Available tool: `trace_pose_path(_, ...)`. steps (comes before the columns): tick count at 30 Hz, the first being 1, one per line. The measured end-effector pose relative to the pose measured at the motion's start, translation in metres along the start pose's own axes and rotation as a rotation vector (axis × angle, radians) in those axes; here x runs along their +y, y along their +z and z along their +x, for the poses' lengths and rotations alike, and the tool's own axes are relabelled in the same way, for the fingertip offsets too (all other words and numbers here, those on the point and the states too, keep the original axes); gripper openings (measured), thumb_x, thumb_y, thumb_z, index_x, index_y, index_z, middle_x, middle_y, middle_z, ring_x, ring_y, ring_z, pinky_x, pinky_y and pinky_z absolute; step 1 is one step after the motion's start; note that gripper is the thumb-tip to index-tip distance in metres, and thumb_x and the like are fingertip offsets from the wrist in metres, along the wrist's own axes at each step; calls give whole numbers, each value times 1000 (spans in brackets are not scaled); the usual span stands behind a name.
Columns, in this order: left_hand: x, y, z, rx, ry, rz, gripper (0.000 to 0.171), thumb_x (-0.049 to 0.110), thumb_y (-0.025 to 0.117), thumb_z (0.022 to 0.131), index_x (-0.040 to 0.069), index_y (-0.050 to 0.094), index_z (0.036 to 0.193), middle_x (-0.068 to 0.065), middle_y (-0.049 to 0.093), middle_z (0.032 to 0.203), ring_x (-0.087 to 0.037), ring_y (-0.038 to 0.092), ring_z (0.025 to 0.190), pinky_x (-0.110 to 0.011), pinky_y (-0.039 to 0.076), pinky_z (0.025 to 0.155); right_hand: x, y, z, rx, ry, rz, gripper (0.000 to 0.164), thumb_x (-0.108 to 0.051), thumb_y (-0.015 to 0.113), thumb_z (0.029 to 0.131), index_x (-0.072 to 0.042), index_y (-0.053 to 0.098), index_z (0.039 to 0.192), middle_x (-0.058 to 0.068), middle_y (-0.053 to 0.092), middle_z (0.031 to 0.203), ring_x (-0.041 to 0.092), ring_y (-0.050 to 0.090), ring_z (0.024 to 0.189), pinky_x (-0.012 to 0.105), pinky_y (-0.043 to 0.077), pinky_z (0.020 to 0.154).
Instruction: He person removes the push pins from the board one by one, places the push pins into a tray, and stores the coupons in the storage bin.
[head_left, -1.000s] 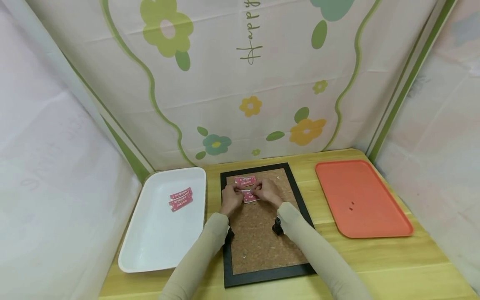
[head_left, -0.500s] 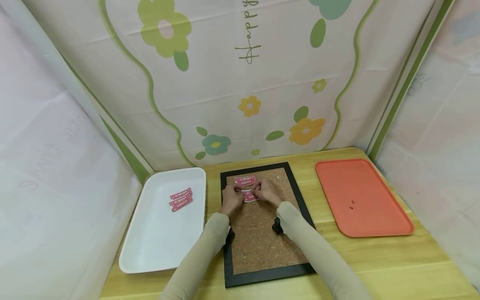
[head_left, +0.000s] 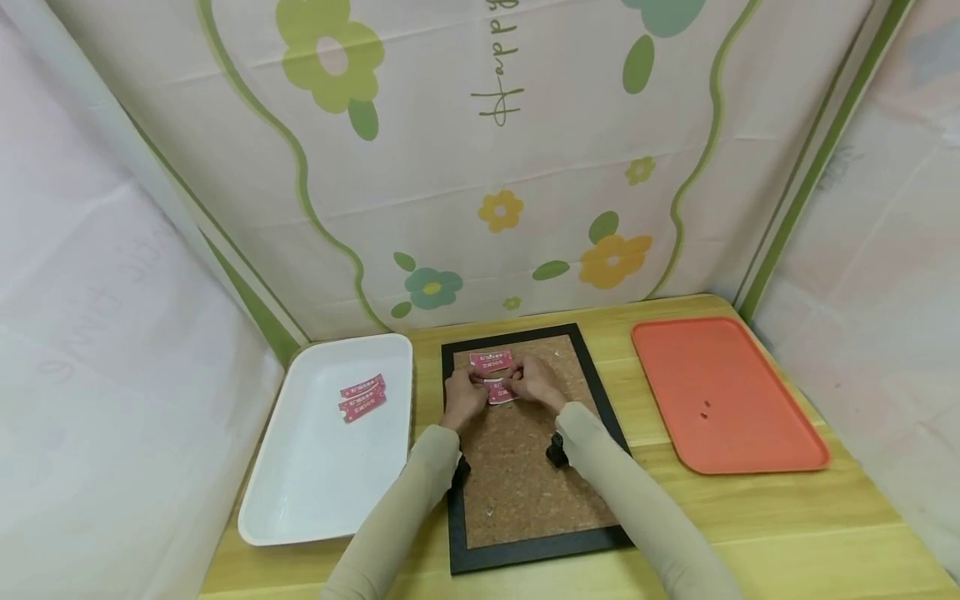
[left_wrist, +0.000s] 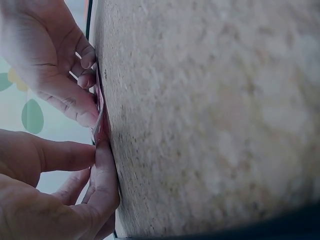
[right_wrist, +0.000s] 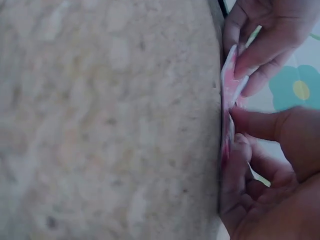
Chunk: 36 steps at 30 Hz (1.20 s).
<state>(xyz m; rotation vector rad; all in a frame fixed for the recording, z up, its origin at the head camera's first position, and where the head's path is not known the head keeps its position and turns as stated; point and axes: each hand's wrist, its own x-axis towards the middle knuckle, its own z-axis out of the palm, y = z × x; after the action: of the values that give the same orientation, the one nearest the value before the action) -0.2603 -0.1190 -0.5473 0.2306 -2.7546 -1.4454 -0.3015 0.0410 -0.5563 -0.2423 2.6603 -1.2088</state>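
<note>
Left hand (head_left: 463,397) and right hand (head_left: 536,383) both grasping: each grip pinches one end of the pink coupon (head_left: 501,392), which sits at 11 o'clock on the corkboard (head_left: 532,500) (exact finger contact partly hidden). Second coupon (head_left: 491,361) lies on the same board, just beyond at 12 o'clock. White tray (head_left: 322,483) at the board's 9 o'clock, overlapping coupons (head_left: 363,400) inside. Red tray (head_left: 738,437) roughly 3 o'clock, two small dark pieces (head_left: 705,415) on it.
</note>
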Motion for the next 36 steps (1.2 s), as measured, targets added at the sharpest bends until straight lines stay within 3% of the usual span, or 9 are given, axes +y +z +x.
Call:
trace_pose_path(4, 0, 0, -1, -2, 20, -1, 24, -10, 62, 85, 0, 75, 102, -16, 73, 95, -19, 66, 82, -26, 53, 65, -3, -4, -3, -32, -35, 2, 8, -13, 75, 93, -5, 75, 93, 6, 70, 84, 13, 58, 73, 21, 42, 62)
trace_pose_path(13, -1, -1, -2, -27, 30, 16, 23, -5, 63, 86, 2, 75, 105, -14, 71, 97, -18, 62, 81, -26, 50, 67, 0, -7, -5, -14, -69, 62, 7, -8, 72, 94, -2, 75, 95, 9, 71, 90, 15, 61, 79, 21, 45, 67)
trace_pose_path(20, -1, -2, -5, -73, 57, 22, 26, -4, 62, 89, 0, 72, 112, -15, 68, 99, -17, 59, 79, -27, 47, 65, 0, -8, -6, -1, -63, 100, 11, -10, 72, 96, 0, 73, 100, 14, 76, 95, 17, 68, 82, 21, 49, 67)
trace_pose_path(28, -1, 1, -7, -74, 47, 29, 23, -3, 63, 92, -1, 71, 114, -11, 68, 95, -15, 59, 78, -27, 48, 67, 5, -3, -3, -7, -56, 94, 8, -7, 70, 97, -3, 75, 102, 13, 74, 99, 18, 68, 88, 22, 52, 70)
trace_pose_path(36, 0, 0, -10, -97, 45, 43, 29, -5, 60, 91, 2, 71, 118, -12, 67, 99, -15, 53, 72, -27, 44, 66, 6, -6, -7, 1, -144, 103, 11, -2, 68, 92, 1, 75, 100, 14, 75, 93, 18, 68, 82, 25, 53, 68)
